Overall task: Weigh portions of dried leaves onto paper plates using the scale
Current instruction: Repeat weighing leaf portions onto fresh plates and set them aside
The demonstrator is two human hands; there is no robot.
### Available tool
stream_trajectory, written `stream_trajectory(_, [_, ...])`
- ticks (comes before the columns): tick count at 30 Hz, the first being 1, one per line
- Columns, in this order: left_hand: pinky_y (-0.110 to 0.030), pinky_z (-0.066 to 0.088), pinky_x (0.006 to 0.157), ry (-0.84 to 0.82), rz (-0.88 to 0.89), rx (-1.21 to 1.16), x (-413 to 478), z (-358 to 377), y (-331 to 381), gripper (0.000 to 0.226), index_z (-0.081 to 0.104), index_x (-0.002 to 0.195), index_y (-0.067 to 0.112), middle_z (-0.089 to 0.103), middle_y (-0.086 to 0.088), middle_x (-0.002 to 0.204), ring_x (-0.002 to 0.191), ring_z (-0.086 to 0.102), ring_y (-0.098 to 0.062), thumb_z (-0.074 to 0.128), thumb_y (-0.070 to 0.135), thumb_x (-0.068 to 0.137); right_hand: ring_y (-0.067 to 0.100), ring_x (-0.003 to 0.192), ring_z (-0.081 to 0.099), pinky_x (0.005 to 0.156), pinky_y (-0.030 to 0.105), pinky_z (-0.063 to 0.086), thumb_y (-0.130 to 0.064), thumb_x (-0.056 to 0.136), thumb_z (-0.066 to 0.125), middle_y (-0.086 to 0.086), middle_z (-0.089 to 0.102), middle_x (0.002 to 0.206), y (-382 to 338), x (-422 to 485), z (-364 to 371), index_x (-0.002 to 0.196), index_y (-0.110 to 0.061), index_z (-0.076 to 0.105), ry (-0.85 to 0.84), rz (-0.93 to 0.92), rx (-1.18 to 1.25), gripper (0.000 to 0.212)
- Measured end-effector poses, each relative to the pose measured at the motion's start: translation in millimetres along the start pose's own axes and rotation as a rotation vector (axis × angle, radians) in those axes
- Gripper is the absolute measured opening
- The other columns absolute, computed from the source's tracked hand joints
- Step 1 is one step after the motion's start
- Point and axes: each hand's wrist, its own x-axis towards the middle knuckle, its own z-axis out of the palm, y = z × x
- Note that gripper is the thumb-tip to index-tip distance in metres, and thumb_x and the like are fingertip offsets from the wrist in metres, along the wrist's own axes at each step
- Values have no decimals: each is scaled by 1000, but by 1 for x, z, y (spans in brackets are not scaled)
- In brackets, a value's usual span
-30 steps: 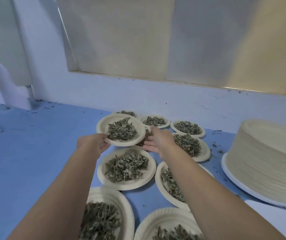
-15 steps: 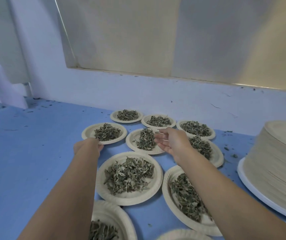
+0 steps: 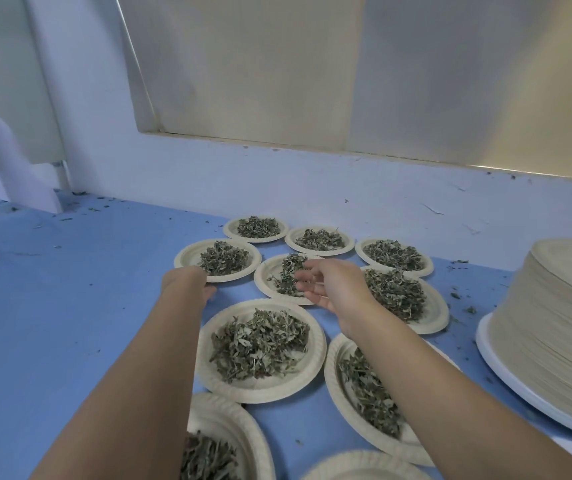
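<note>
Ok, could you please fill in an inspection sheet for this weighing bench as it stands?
Surface: blue tabletop, leaf-flecked.
Job's things: filled paper plates in rows; stack of empty plates at the right; scale not seen.
Clutter: leaf crumbs scattered on the blue.
Hands: left hand at the near rim of the far-left plate, grip hidden; right hand relaxed over the middle plate.
Cables: nothing seen.
Surroundings: white wall, beige panel.

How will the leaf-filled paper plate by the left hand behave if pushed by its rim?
The paper plate is thin with a fluted rim, so it probably flexes rather than staying stiff. The loose dried leaves are heaped, not contained; a jerk likely spills some, as crumbs on the blue table suggest. Probably light, sliding easily.
</note>
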Motion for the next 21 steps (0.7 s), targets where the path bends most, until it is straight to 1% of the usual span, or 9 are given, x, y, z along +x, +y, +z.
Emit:
stream_trajectory(2, [-31,51,75,-45,-4,1,-11,-2,1,18,48,113,-7,47,-20,73,65,46,-23,44,-4,96,15,65,57,62,21,44,3,94,37,16,65,98,0,-4,-1,124,1,54,2,5,6,35])
stream_trajectory(4, [-30,51,70,-26,-14,-49,-27,-2,0,11,47,102,-11,56,-16,73,65,43,-23,42,-3,97,15,65,57,63,21,45,4,94,37,13,64,92,-1,-10,-3,124,2,55,0,7,14,35])
stream_trajectory(7, [-26,49,79,-25,77,-119,-47,2,-4,39,41,136,0,56,-12,107,63,45,-14,41,-1,97,15,63,57,61,21,45,5,93,38,9,64,82,-4,-25,-8,121,3,56,-3,-11,35,33])
stream_trajectory(9, [-26,49,77,-66,85,-187,-72,6,-5,41,40,138,0,53,-15,132,62,46,-11,40,0,97,16,62,57,60,21,45,4,93,39,9,65,79,-7,-37,-14,119,3,57,-1,-38,47,31])
stream_trajectory(10, [-25,51,74,-111,78,-184,-84,9,-7,40,40,137,-3,52,-16,133,63,49,-12,39,-1,98,16,62,58,61,21,45,3,93,40,9,66,79,-9,-44,-18,118,2,58,1,-53,44,30])
stream_trajectory(13, [-21,56,61,-256,24,-217,-125,19,-10,27,50,123,-7,64,-15,100,64,57,-14,41,-2,97,15,63,61,62,21,49,-1,94,43,7,68,78,-12,-65,-34,109,-4,61,3,-109,11,23])
stream_trajectory(17, [-14,49,44,-419,40,-196,-185,39,-19,13,57,84,2,63,-4,54,38,55,-6,49,0,94,14,60,61,60,23,48,-6,95,43,3,67,75,-11,-89,-65,88,-14,59,28,-233,-100,19])
stream_trajectory(19, [-13,46,42,-485,57,-206,-212,51,-26,20,55,77,5,62,-2,53,39,54,-6,48,2,95,13,61,61,62,24,48,-6,95,43,2,67,77,-11,-100,-84,92,-14,59,55,-302,-191,18])
stream_trajectory(21, [-13,46,44,-548,74,-215,-241,63,-35,18,56,79,7,61,-2,68,47,53,-7,47,5,95,12,60,60,64,25,50,-5,93,44,3,68,80,-12,-111,-104,93,-15,59,96,-361,-254,18])
